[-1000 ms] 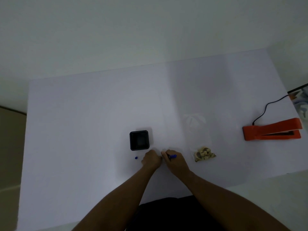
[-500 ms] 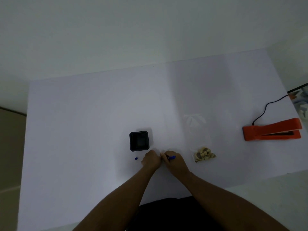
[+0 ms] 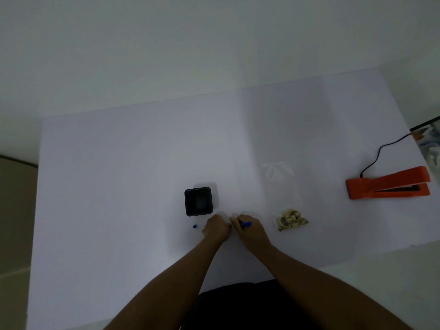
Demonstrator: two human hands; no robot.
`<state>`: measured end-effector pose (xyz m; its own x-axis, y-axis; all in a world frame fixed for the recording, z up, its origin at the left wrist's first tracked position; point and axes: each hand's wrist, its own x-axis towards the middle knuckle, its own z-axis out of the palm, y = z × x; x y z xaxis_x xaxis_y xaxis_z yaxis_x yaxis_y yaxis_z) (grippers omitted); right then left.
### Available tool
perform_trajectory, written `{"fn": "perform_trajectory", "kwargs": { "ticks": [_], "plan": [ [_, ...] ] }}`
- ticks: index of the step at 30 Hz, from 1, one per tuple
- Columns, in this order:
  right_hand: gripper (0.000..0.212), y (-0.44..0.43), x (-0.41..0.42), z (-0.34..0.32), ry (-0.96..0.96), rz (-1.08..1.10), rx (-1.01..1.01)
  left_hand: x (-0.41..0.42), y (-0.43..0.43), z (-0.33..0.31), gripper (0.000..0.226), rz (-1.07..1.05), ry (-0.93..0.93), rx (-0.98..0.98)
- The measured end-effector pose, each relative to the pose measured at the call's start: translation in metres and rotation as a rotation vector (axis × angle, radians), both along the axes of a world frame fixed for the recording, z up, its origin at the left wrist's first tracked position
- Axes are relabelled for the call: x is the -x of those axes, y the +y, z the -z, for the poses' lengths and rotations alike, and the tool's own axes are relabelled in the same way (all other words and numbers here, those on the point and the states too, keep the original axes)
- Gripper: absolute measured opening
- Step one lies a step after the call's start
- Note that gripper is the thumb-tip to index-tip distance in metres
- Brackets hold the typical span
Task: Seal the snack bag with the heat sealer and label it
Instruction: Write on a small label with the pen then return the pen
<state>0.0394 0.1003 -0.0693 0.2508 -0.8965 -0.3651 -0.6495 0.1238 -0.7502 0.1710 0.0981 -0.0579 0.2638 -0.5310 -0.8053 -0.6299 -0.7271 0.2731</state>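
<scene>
A clear snack bag (image 3: 283, 198) lies flat on the white table (image 3: 119, 186), with tan snack pieces (image 3: 291, 220) bunched at its near end. My right hand (image 3: 250, 231) is closed around a blue pen (image 3: 245, 224), just left of the bag. My left hand (image 3: 216, 227) rests fisted on the table, touching the right hand; what lies under it is hidden. A small blue pen cap (image 3: 194, 226) lies left of my left hand. The orange heat sealer (image 3: 388, 186) sits at the far right with its jaw slightly agape.
A black square cup (image 3: 198, 201) stands just beyond my left hand. The sealer's black cord (image 3: 378, 153) runs off the table's right edge toward some clutter (image 3: 431, 146). The table's near edge is close to my body.
Almost nothing differs; both hands stay together in the same spot with the pen, shifting only slightly.
</scene>
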Motion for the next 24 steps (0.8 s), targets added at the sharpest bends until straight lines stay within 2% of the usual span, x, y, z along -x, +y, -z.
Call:
{"fn": "perform_trajectory", "kwargs": {
  "ticks": [12, 19, 24],
  "plan": [
    [0.042, 0.007, 0.006, -0.003, 0.000, 0.053, 0.048, 0.000, 0.002, 0.002, 0.027, 0.002, 0.005, 0.004],
    [0.031, 0.010, -0.004, 0.002, -0.021, -0.015, -0.075, 0.000, 0.001, 0.004, 0.011, 0.055, -0.047, -0.006],
    [0.032, 0.009, -0.002, 0.000, 0.012, -0.030, -0.084, 0.000, 0.003, 0.007, 0.011, 0.049, -0.039, 0.001]
  ]
}}
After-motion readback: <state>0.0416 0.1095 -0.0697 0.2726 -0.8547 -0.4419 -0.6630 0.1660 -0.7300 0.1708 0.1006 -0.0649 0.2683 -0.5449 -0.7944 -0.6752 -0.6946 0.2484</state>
